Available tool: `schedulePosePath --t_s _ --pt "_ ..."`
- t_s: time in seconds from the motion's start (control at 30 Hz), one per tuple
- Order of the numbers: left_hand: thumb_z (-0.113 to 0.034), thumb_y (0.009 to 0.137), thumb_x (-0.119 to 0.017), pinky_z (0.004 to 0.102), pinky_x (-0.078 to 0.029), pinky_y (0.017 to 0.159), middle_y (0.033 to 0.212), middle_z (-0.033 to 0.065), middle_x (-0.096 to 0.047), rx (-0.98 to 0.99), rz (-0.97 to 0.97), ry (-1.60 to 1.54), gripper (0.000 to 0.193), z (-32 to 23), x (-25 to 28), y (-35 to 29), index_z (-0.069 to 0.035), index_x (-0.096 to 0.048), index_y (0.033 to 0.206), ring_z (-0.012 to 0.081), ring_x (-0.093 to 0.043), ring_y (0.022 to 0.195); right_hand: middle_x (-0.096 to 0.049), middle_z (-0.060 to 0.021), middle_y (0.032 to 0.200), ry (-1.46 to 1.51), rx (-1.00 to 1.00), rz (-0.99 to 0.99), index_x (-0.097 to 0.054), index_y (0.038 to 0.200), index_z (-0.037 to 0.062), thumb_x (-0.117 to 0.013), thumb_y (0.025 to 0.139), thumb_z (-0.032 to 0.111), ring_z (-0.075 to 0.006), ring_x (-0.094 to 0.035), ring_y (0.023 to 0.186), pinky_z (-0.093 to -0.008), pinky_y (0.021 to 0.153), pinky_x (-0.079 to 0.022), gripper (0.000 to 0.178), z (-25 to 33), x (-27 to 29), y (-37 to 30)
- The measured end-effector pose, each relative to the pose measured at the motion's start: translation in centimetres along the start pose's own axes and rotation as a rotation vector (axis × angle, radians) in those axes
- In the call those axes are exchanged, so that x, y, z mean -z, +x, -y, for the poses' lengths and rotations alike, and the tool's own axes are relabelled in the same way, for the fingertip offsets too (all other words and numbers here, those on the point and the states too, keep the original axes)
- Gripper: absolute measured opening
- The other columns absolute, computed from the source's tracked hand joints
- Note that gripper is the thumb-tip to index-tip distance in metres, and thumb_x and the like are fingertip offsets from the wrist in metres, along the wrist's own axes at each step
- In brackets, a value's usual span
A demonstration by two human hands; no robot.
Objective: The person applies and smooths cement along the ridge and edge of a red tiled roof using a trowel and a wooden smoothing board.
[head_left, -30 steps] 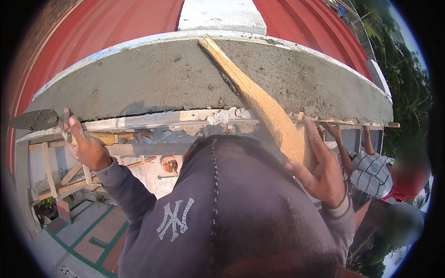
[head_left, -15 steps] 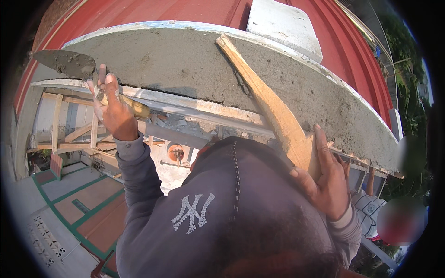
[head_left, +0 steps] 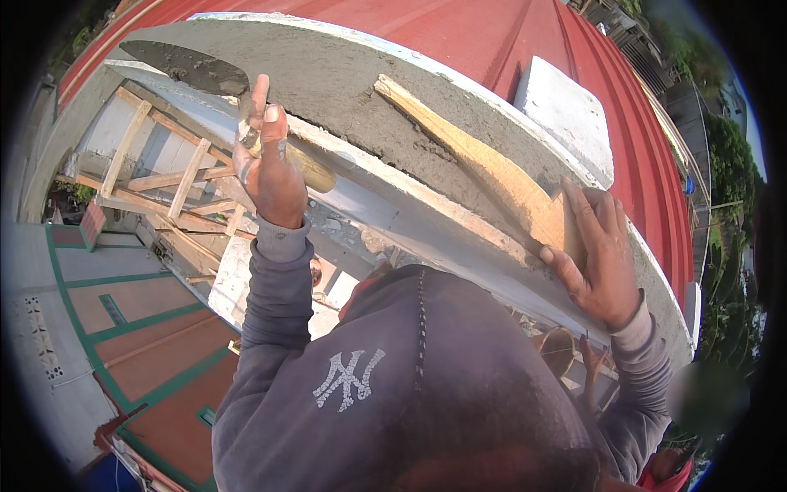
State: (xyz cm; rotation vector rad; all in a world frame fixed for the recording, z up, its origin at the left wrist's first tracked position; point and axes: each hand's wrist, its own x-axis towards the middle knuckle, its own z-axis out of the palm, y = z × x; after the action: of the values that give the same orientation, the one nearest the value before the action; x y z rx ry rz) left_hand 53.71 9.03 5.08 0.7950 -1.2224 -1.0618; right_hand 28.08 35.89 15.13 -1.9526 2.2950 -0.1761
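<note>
My left hand (head_left: 266,168) grips the wooden handle of a trowel (head_left: 190,69), its mortar-smeared steel blade pointing left over the grey wet cement slab (head_left: 328,82). The index finger points up along the handle. My right hand (head_left: 597,258) holds the near end of a long wooden float board (head_left: 479,164), which lies diagonally on the cement surface, reaching up and left. Both sleeves are grey, and my dark hooded top fills the lower middle of the view.
A red metal roof (head_left: 459,41) lies beyond the slab, with a white block (head_left: 566,115) on it. Wooden scaffold poles (head_left: 164,184) stand below the slab edge. Far below is a tiled floor with green lines (head_left: 123,328). Another person stands at the lower right.
My left hand with the trowel has risen and swung right over the slab edge. The view has tilted, and my right hand still holds the board on the cement.
</note>
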Motion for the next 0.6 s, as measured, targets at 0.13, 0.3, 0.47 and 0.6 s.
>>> schedulePosePath --t_s 0.13,0.3,0.47,0.6 --pt "-0.020 0.115 -0.045 0.0316 -0.034 0.119 0.159 0.0077 -0.053 -0.404 0.154 0.352 0.034 4.5 3.7 1.5 -0.001 -0.057 0.141 0.0096 -0.050 0.126 -0.052 -0.0299 0.136 -0.004 0.173 -0.056 -0.042 0.157 -0.0064 -0.060 0.100 0.050 -0.0403 -0.053 0.117 -0.0503 0.106 -0.045 0.082 -0.8 -1.9 4.5" --pt "-0.022 0.115 -0.042 0.0375 -0.032 0.121 0.161 0.0077 -0.049 -0.274 0.143 0.374 0.037 3.6 3.7 0.9 -0.002 -0.054 0.144 0.0135 -0.047 0.134 -0.052 -0.0280 0.142 -0.028 0.438 -0.215 -0.045 0.158 0.0041 -0.052 0.107 0.040 -0.0413 -0.054 0.119 -0.0515 0.108 -0.044 0.063 3.0 -4.6 12.2" --pt "-0.029 0.112 -0.044 0.0454 -0.030 0.126 0.163 0.0164 -0.041 -0.024 0.043 -0.328 0.049 1.3 2.5 -0.9 0.001 -0.044 0.149 0.0286 -0.040 0.148 -0.057 -0.0215 0.143 -0.036 0.597 -0.279 -0.051 0.158 0.0166 -0.052 0.108 0.035 -0.0394 -0.054 0.120 -0.0519 0.109 -0.043 0.053 4.2 -5.6 18.1" --pt "-0.027 0.110 -0.048 0.0602 -0.039 0.123 0.159 0.0238 -0.039 -0.028 -0.007 -0.178 0.053 1.7 3.6 -3.9 0.008 -0.040 0.150 0.0379 -0.027 0.157 -0.059 -0.0199 0.139 0.037 0.604 -0.111 -0.053 0.155 0.0102 -0.057 0.102 0.030 -0.0348 -0.053 0.114 -0.0466 0.105 -0.044 0.057 1.5 -3.5 13.2"
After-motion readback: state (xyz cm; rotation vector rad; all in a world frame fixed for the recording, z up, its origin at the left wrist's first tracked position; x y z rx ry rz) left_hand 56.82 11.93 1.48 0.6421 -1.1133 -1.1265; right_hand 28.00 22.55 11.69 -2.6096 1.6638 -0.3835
